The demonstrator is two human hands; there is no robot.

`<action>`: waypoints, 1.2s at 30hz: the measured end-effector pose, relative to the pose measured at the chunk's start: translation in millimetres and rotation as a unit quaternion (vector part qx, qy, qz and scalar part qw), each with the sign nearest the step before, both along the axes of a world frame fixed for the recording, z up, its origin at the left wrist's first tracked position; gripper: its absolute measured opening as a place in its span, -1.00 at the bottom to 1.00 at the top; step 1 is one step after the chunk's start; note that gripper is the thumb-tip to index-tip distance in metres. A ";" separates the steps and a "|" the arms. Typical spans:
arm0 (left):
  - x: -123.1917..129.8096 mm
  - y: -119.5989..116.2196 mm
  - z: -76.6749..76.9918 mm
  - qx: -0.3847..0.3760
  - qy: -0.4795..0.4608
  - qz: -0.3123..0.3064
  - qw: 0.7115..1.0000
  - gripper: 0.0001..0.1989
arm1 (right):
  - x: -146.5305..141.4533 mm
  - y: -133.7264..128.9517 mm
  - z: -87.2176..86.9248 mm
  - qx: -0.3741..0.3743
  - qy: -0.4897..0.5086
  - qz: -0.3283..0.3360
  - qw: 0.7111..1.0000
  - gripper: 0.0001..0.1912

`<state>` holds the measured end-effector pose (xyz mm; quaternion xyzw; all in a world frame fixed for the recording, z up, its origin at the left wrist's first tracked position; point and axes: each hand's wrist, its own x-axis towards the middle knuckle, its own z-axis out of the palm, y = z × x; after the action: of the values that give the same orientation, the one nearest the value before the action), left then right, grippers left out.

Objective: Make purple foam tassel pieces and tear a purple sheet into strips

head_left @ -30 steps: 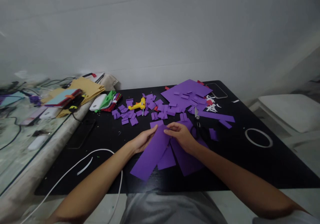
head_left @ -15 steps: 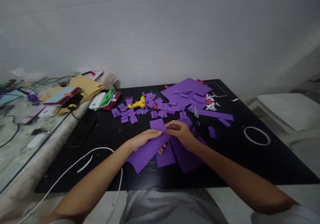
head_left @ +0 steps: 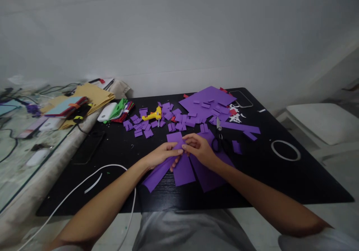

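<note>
My left hand [head_left: 164, 155] is closed on a long purple paper strip [head_left: 157, 176], which slants down toward the table's front edge. My right hand [head_left: 198, 146] pinches the upper end of the same strip, its fingertips close to my left thumb. More purple paper lies beneath: a narrow sheet [head_left: 184, 172] under the hands and a wider sheet [head_left: 209, 174] below my right wrist. Black-handled scissors [head_left: 220, 135] rest just beyond my right hand, blades pointing away. Fingers partly hide the strip's pinched end.
Small folded purple pieces [head_left: 148, 133] lie scattered around a yellow glue gun [head_left: 153, 114]. Behind is a large purple sheet [head_left: 200, 94]. A white ring [head_left: 286, 150] sits at right, a white cable [head_left: 81, 185] crosses the left, and a glass table [head_left: 17, 176] adjoins there.
The paper strip has turned so that it shows narrower, edge-on. My thumbs have come together at its upper end, and the view has shifted slightly.
</note>
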<state>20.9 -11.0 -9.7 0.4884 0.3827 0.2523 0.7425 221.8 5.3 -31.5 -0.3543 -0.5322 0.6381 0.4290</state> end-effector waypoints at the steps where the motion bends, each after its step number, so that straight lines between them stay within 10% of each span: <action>1: 0.0 -0.5 -0.1 -0.002 -0.004 -0.007 1.000 -0.61 | 0.1 0.3 -0.8 -0.003 -0.001 0.001 1.000 -0.61; 7: -2.5 0.2 -1.7 -0.040 -0.022 0.034 0.998 -0.48 | 1.2 1.7 0.8 -0.028 0.015 0.004 0.999 -0.64; 24: -4.0 4.0 1.3 0.154 0.096 0.081 0.980 -0.61 | -2.2 -3.6 0.9 -0.003 0.021 -0.026 0.999 -0.65; 36: -2.4 1.7 4.8 0.092 0.036 0.088 0.991 -0.62 | -3.6 -7.4 3.1 0.011 0.011 -0.039 0.999 -0.68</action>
<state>18.5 -9.3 -4.9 0.5283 0.4257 0.3328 0.6549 218.3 -2.1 -28.4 -0.3630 -0.5200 0.6190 0.4634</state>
